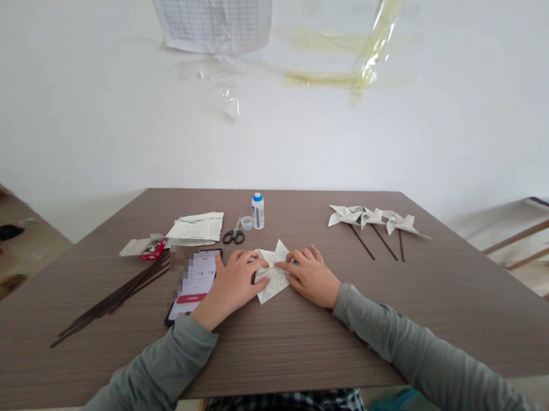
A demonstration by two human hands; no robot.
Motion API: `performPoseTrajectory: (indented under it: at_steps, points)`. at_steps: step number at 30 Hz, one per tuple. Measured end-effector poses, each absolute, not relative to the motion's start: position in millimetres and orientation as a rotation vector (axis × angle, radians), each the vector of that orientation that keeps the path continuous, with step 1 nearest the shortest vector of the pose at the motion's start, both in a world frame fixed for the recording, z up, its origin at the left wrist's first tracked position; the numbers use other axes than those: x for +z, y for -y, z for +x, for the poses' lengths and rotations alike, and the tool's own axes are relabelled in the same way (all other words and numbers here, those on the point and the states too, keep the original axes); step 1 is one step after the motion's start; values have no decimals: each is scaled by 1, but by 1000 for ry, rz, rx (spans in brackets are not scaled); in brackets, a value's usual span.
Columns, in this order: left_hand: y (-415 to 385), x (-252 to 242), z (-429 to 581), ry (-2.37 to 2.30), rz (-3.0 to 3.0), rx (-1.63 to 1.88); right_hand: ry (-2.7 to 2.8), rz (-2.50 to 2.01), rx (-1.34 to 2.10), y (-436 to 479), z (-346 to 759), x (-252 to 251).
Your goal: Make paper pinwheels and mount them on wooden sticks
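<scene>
A printed paper pinwheel (275, 284), partly folded, lies on the table between my hands. Its left side is gripped by my left hand (236, 280), with the thumb and fingers bent over the paper. My right hand (314, 276) holds the right side, its index finger pressed near the middle of the sheet. Fingers cover part of the folds, so I cannot see the whole centre. Just left of my left hand lies a phone (196, 281) with a lit screen. Beyond the paper are black-handled scissors (234, 235) and a white glue bottle (258, 212) with a blue cap.
Finished pinwheels (371, 219) on dark sticks lie at the back right of the brown table (265, 354). At left are a paper stack (195, 228), a small red box (153, 248) and a bundle of dark sticks (115, 292). A round clear cap (246, 223) sits beside the glue.
</scene>
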State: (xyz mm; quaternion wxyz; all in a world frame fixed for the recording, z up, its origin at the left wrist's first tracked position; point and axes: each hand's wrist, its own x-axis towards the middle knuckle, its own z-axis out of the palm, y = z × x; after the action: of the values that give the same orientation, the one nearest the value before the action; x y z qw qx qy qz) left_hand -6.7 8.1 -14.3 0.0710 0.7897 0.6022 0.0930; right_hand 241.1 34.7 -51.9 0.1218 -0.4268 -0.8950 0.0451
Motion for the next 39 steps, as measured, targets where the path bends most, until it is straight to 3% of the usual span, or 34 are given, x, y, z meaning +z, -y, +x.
performPoseTrajectory:
  at_steps: [39]
  points:
    - [-4, -5, -9, -1811, 2329, 274, 2515, -1190, 352, -48, 246, -46]
